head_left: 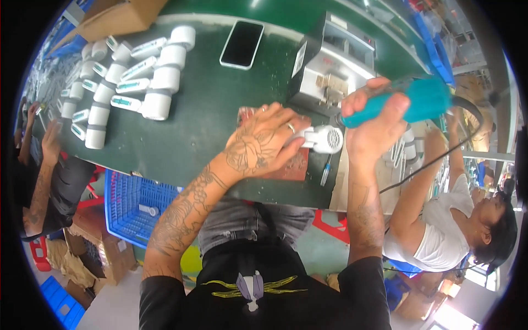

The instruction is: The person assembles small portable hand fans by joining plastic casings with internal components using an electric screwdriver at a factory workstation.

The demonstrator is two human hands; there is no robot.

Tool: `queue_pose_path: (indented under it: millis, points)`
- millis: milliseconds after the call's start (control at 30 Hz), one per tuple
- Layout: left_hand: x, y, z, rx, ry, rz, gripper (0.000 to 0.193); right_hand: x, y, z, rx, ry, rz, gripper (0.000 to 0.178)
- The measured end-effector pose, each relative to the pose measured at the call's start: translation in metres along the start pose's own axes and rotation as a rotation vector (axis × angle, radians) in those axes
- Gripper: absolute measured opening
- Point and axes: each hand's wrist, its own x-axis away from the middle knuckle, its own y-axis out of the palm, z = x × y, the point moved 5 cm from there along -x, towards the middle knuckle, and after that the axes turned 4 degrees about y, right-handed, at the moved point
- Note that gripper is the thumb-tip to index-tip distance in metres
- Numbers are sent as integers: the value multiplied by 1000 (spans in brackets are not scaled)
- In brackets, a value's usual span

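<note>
On the green tabletop (pixel 209 140), above the reddish board (pixel 291 169), left hand (pixel 268 140) is clamped on a white handheld unit (pixel 329 139), its round vented end sticking out past the fingers. Right hand (pixel 379 113) is wrapped around a teal power driver (pixel 415 102), tip right by that end; can't tell if touching. Small screwdriver (pixel 325 173) lies just beside the board. Silver-and-black machine (pixel 333 63) beyond the driver tip, phone (pixel 242 44) farther back. Rows of similar white units (pixel 165 74) at left.
</note>
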Motion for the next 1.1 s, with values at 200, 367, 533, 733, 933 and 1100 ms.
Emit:
queue_pose_path:
  millis: [200,367,533,733,933,1100]
  points:
    - [-4,1,1,-26,39,43,37,35,0,1,24,25,-104,87]
    - [-1,6,-2,24,38,42,34,37,-5,13,-134,-57,-153,69]
    - [2,-2,-2,-45,23,28,38,44,-17,59,-413,188,-188,61]
    - [-2,25,3,-4,131,203,39,30,-68,67,-705,244,-395,41]
    - [24,17,19,-354,318,263,31,50,-39,19,-389,115,107,49]
    - [97,-98,26,-483,141,356,33,92,-29,-39,-331,-34,71,74]
